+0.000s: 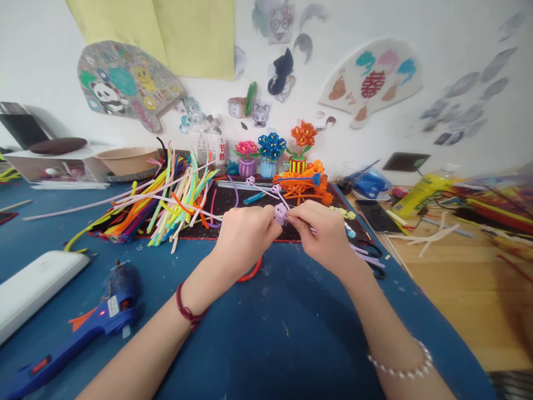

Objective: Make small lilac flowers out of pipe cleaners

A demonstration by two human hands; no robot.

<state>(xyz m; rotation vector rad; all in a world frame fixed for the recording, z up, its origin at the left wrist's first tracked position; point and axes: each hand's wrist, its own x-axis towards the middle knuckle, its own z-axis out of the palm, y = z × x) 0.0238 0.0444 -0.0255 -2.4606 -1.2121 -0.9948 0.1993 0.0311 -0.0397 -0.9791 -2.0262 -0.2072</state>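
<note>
My left hand (250, 239) and my right hand (323, 236) meet over the front edge of a dark mat. Between them is a light purple pipe cleaner (280, 212) bent into small loops like a flower. The left fingers are curled against its left side, their tips partly hidden. On its right side, my right thumb and index finger pinch it. Just beyond lie other purple looped pipe-cleaner pieces (276, 189) with stems, and a teal stick-like item (254, 198).
A large heap of coloured pipe cleaners (183, 191) lies left on the mat. Orange pipe-cleaner flowers (306, 183) and small potted flowers (268, 155) stand behind. A blue glue gun (114, 314) with a red light is at front left. Black-handled scissors (378, 271) lie right, near a phone (377, 216).
</note>
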